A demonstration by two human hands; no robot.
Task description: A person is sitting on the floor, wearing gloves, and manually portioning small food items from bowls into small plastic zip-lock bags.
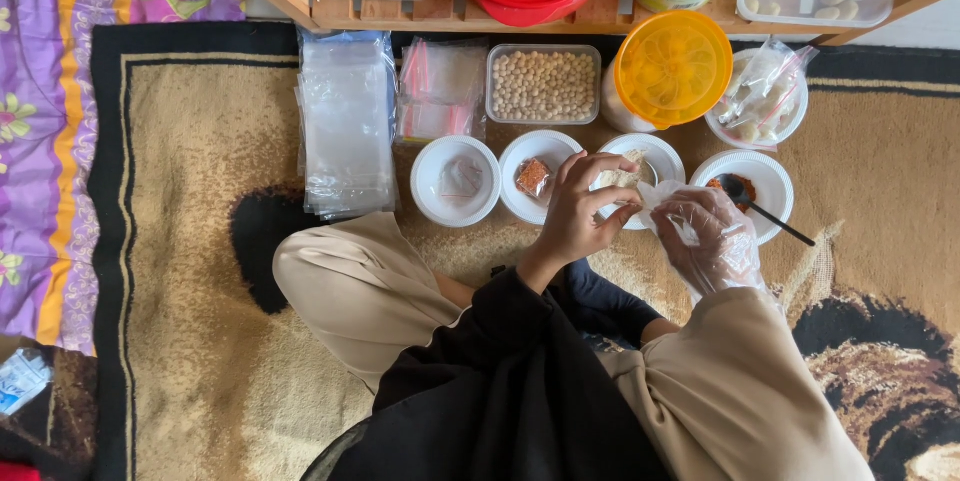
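Note:
I sit cross-legged on a patterned rug. My left hand (583, 209) is bare and pinches the edge of a small clear plastic bag (660, 199) over a white bowl (650, 153) that holds pale crumbs. My right hand (708, 239) wears a clear plastic glove and holds the other side of the same bag. To the left stand a white bowl with a small orange-filled packet (533, 177) and a white bowl with an empty-looking clear packet (457, 180). On the right a white bowl (765, 177) holds dark red paste and a spoon (775, 215).
A stack of clear bags (346, 121), small zip bags (440, 91), a clear tub of pale round pieces (543, 85), an orange-lidded jar (670, 68) and a bowl with bagged snacks (760, 96) lie beyond. A low wooden shelf (440, 11) holds containers and a red tub.

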